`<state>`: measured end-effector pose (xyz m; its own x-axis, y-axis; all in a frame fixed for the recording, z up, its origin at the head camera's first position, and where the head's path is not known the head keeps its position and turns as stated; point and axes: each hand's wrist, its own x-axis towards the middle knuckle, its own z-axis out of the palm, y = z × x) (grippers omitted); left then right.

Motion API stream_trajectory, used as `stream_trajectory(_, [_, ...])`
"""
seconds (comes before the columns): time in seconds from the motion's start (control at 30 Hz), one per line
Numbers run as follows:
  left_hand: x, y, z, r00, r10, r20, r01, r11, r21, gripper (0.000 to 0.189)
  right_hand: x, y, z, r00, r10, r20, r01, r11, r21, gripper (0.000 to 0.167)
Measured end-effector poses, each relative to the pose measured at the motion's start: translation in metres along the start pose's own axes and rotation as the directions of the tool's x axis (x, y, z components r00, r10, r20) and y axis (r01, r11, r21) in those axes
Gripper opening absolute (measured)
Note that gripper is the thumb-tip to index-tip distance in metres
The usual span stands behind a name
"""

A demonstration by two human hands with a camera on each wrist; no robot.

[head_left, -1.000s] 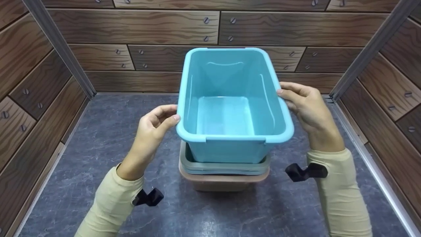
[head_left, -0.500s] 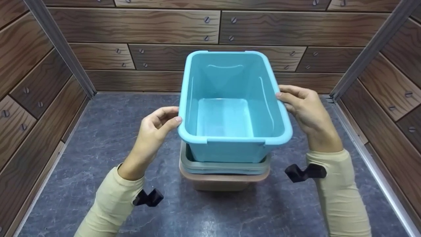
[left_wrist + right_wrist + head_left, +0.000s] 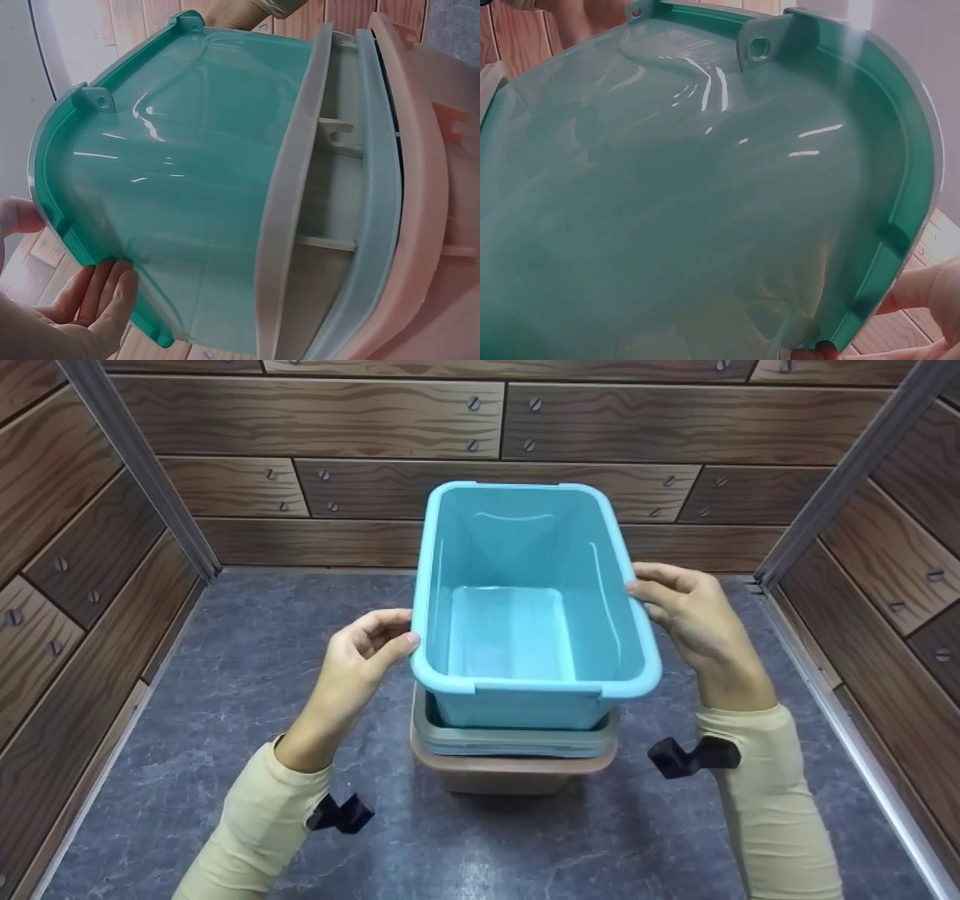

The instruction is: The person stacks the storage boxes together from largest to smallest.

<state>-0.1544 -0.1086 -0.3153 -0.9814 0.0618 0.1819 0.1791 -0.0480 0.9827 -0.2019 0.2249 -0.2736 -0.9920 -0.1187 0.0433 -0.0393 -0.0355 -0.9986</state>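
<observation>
A turquoise plastic bin stands partly inside a stack of nested bins, its rim well above theirs. My left hand pinches its left rim, thumb on top and fingers beneath. On the opposite side my right hand grips the right rim in the same way. Below it, a grey-green bin and a pinkish-brown bin form the stack. In the left wrist view a grey-white rim, a pale blue rim and a pink rim lie close together. The turquoise bin holds nothing.
The stack rests on a dark grey marbled surface. Wood-plank panels close off the back and both sides, with metal posts at the corners. A black wrist mount sits on each sleeve.
The turquoise bin has come down a little deeper into the stack, its rim lower in view. Both hands have moved down with it, keeping their grip, and slightly inward.
</observation>
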Motion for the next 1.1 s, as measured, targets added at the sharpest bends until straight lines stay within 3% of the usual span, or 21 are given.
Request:
stream_trajectory(0.7, [0.001, -0.012, 0.001, 0.999, -0.043, -0.01, 0.043, 0.998, 0.039, 0.03, 0.004, 0.012, -0.003, 0.998, 0.062, -0.003, -0.062, 0.998, -0.028, 0.011])
stream_trajectory(1.1, [0.002, -0.016, 0.002, 0.998, -0.058, -0.02, 0.059, 0.997, 0.053, 0.031, 0.006, 0.016, -0.005, 0.996, 0.088, -0.005, -0.089, 0.994, -0.056, 0.027])
